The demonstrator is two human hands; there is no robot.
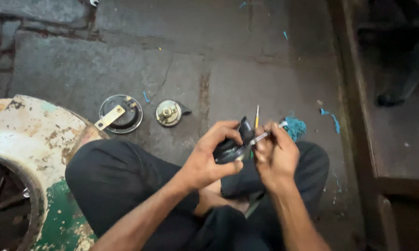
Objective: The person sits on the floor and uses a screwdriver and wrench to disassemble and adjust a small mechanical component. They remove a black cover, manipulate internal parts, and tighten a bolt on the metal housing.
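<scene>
at centre frame, the left hand (208, 160) grips a black horn-shaped part (232, 148) while the right hand (275, 155) pinches a thin metal tool (264, 135) against it. on the stone floor (237, 60) at upper left lie a round black disc (121, 114) and a small metal disc (168, 113).

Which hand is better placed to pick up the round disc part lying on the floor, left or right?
Left, probably. The left hand is on the same side as the round disc part on the floor, though it grips a black part. The right hand is farther off and pinches a thin tool.
</scene>
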